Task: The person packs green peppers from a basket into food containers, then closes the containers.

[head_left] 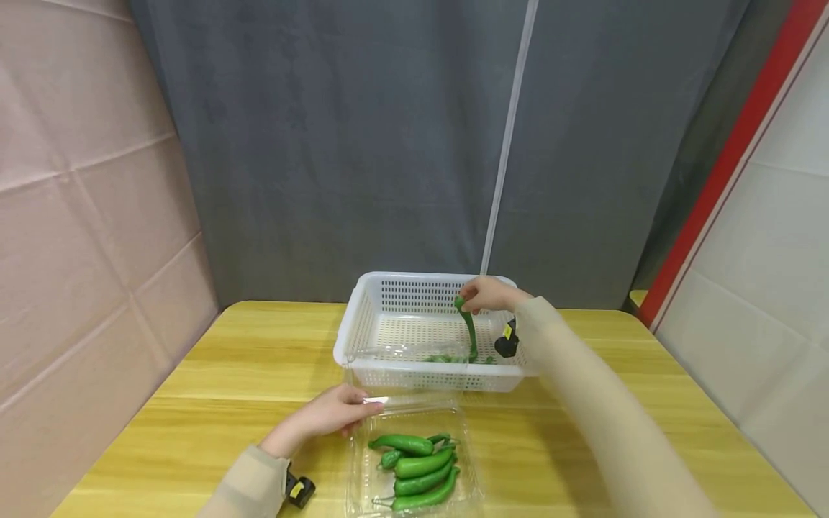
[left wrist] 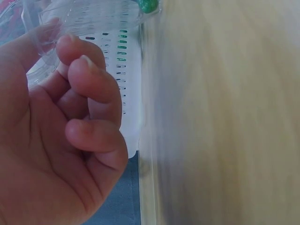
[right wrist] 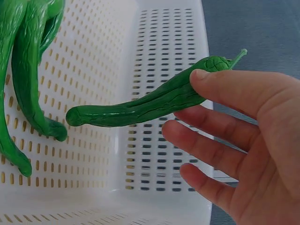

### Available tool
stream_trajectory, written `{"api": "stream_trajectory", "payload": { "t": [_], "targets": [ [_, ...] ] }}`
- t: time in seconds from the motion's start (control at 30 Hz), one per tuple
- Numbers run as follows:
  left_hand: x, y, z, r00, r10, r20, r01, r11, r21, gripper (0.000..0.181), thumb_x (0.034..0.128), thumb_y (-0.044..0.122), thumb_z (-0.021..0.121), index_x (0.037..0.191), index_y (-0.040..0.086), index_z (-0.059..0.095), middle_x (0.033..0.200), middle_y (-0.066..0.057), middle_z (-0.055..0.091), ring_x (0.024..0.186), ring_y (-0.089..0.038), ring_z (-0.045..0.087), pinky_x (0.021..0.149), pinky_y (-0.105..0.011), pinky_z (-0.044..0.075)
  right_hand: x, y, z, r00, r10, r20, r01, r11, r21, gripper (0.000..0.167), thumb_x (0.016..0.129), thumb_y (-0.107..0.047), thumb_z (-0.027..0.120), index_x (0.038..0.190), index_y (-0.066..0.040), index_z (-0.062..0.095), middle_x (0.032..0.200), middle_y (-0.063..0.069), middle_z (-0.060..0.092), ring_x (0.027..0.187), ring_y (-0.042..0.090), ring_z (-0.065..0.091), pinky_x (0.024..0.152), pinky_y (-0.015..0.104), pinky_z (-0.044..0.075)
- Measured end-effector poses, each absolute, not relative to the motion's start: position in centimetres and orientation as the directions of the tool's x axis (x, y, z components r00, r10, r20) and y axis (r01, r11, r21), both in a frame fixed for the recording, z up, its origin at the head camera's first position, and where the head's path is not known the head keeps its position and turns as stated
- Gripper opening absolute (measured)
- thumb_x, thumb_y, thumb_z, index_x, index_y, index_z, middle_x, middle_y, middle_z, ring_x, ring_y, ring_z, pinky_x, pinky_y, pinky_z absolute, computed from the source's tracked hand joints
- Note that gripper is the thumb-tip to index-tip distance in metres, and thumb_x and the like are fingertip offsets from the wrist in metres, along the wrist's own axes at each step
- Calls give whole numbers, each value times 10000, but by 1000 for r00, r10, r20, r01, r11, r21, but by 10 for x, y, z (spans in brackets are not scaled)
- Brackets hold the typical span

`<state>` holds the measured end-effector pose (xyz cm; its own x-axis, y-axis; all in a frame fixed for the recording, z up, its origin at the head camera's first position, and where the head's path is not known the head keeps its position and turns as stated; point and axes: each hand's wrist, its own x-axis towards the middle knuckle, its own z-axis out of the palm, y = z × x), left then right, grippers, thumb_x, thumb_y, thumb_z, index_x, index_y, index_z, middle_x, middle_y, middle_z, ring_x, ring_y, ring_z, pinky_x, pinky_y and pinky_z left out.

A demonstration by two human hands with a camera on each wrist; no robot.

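My right hand (head_left: 490,294) pinches a long green pepper (head_left: 469,331) near its stem end, and the pepper hangs over the white perforated basket (head_left: 350,324). In the right wrist view the held pepper (right wrist: 140,108) lies between thumb and fingers, with other peppers (right wrist: 28,79) in the basket beside it. My left hand (head_left: 337,410) grips the edge of a clear plastic container (head_left: 471,460) between thumb and fingers; its raised lid overlaps the basket's near rim. Several green peppers (head_left: 421,465) lie in the container. In the left wrist view the fingers of my left hand (left wrist: 75,126) are curled.
The basket stands at the back of the wooden table (head_left: 259,360), in front of a grey curtain (head_left: 350,144). Pinkish panels (head_left: 84,180) rise at the left, and a white panel with a red edge (head_left: 764,216) at the right.
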<state>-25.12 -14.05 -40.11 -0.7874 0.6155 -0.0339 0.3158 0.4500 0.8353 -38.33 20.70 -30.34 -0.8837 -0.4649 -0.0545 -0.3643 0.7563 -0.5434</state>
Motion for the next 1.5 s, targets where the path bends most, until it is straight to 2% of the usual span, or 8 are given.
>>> {"api": "stream_trajectory", "payload": {
  "t": [0.17,0.4,0.57,0.77,0.97,1.1,1.2,1.5],
  "targets": [
    [-252,-143,-400,-784,620,-29,313,435,844,396,971,309,595,717,6,571,528,16,477,453,-132,436,471,-248,413,-378,209,-295,-884,-466,-31,-370,738,-564,238,934,-84,630,1155,5,634,936,92,666,851,322,625,840,461,492],
    [-252,-147,-402,-787,617,-24,320,441,839,402,971,314,594,715,5,567,531,22,476,459,-122,440,470,-244,408,-364,215,-288,-882,-472,14,-381,694,-610,362,942,-129,624,1258,39,571,1096,141,656,877,282,644,872,437,491],
    [-251,-147,-402,-783,621,-26,318,436,842,403,971,321,594,703,23,554,530,30,473,457,-111,437,475,-242,411,-352,225,-286,-885,-464,43,-384,674,-631,371,944,-156,624,1267,16,564,1097,134,640,921,293,640,898,458,475],
    [-251,-148,-402,-784,620,-33,312,439,843,407,974,314,590,714,3,556,539,28,478,464,-117,445,482,-252,425,-341,233,-286,-872,-477,111,-427,629,-649,298,938,-142,625,1195,7,593,1058,118,657,946,350,633,871,466,479],
    [-252,-148,-401,-786,617,-27,320,444,837,390,971,320,594,705,37,559,542,29,480,464,-112,448,482,-260,434,-328,231,-289,-866,-459,200,-465,590,-660,201,942,-59,594,1120,33,601,1015,153,656,921,344,629,858,469,460],
    [-252,-149,-400,-785,619,-25,326,446,833,382,970,324,594,702,55,555,545,32,483,463,-105,453,483,-257,437,-320,231,-291,-862,-432,264,-482,540,-690,174,949,-52,586,1109,14,605,1024,146,651,940,288,630,868,451,467],
    [-253,-149,-400,-783,622,-23,326,442,836,384,973,316,593,710,37,558,547,28,487,463,-111,458,482,-256,436,-314,234,-296,-857,-407,316,-495,480,-725,166,952,-77,603,1104,-10,610,1046,129,657,969,255,633,861,390,492],
    [-254,-149,-401,-780,625,-22,323,433,841,376,976,302,589,695,55,548,543,25,482,463,-120,450,478,-254,427,-297,238,-311,-845,-350,403,-521,373,-768,188,953,-43,606,1122,35,582,1103,197,631,1013,216,635,855,307,509]
  ]
}}
